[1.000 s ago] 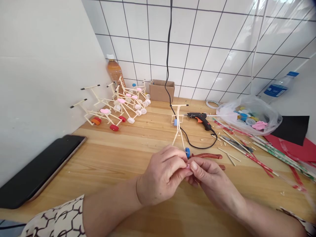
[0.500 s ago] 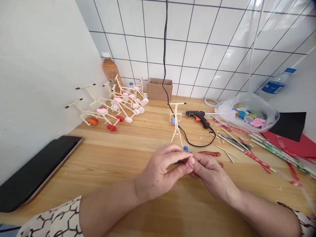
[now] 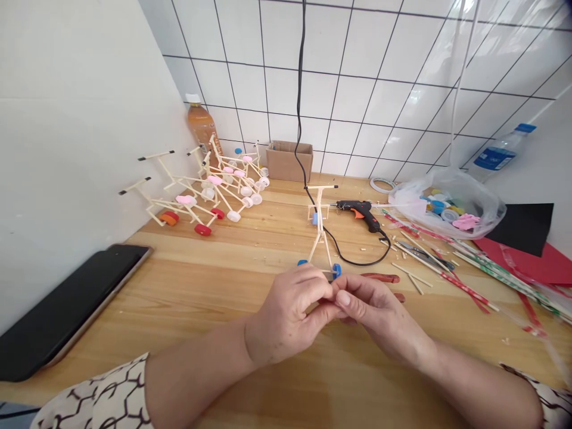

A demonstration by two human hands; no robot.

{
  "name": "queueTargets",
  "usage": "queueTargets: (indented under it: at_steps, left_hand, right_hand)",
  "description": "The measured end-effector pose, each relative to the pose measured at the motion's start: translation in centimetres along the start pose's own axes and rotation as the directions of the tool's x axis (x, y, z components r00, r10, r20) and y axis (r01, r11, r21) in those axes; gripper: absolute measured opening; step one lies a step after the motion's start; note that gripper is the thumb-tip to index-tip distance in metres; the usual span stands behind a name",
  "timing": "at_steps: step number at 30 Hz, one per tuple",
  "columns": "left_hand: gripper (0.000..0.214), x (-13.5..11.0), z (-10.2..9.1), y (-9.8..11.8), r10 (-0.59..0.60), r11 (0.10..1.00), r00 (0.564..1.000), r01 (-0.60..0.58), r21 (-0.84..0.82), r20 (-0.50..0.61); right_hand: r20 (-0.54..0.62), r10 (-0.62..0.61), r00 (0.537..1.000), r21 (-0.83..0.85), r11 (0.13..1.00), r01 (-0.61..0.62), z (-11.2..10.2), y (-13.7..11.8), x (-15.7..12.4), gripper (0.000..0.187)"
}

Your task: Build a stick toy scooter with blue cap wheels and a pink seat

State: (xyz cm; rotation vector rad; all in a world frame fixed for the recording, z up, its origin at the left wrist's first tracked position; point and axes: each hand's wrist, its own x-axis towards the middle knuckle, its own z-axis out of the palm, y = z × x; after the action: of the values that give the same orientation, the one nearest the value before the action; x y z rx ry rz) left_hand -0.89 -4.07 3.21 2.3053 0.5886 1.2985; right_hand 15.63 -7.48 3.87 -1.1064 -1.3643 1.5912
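Observation:
My left hand [image 3: 297,311] and my right hand [image 3: 379,313] meet fingertip to fingertip low over the table. Both are closed in a pinch, and whatever lies between the fingers is hidden now. Just beyond them stands a small tricycle model [image 3: 320,229] of pale sticks, with a black-tipped handlebar and blue bottle-cap wheels. One blue cap [image 3: 336,271] shows right behind my fingers. Pliers with red handles [image 3: 379,277] lie partly covered by my right hand.
Several finished stick tricycles [image 3: 214,180] stand at the back left near a tea bottle [image 3: 202,124]. A black glue gun [image 3: 360,213], a bag of caps [image 3: 447,208], scissors [image 3: 429,253] and wrapped sticks [image 3: 473,262] lie right. A phone-like black slab [image 3: 75,310] lies left.
My fingers have drawn closer together and shifted slightly left and down. The small pink thing between them is no longer visible. More of the model's blue wheels shows.

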Motion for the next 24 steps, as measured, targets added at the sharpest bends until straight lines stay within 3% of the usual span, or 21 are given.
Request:
queueTargets:
  at_steps: [2,6,9,15,20,24]
  left_hand:
    - [0.007,0.0,0.1,-0.2,0.041,0.998,0.999,-0.041,0.048,-0.015]
    - [0.022,0.2,0.1,-0.3,-0.032,0.997,0.998,0.035,0.066,-0.045]
    - [0.016,0.3,-0.1,-0.5,-0.028,0.999,0.999,0.029,0.045,-0.019]
    - [0.008,1.2,-0.2,-0.4,-0.031,0.999,0.998,0.031,0.008,-0.06]
    - [0.005,4.7,-1.2,0.2,-0.203,0.977,0.976,0.196,-0.084,-0.082]
    - [0.011,8.6,-2.9,0.1,-0.216,0.953,0.976,0.207,-0.22,-0.02]
  right_hand:
    - [0.013,0.012,1.0,0.039,0.999,-0.013,-0.1,0.2,0.1,0.028]
    - [-0.015,-0.012,1.0,0.044,0.999,0.012,-0.3,0.5,0.4,0.029]
    - [-0.03,-0.027,0.999,0.033,0.999,0.028,-0.4,0.5,0.7,0.03]
    - [-0.064,-0.165,0.984,-0.191,0.97,0.151,-0.7,-1.0,1.6,0.039]
    - [-0.122,-0.301,0.946,-0.198,0.941,0.274,-0.8,-4.3,3.6,0.045]
    - [-0.149,-0.347,0.926,-0.151,0.933,0.326,-1.2,-7.2,6.0,0.052]
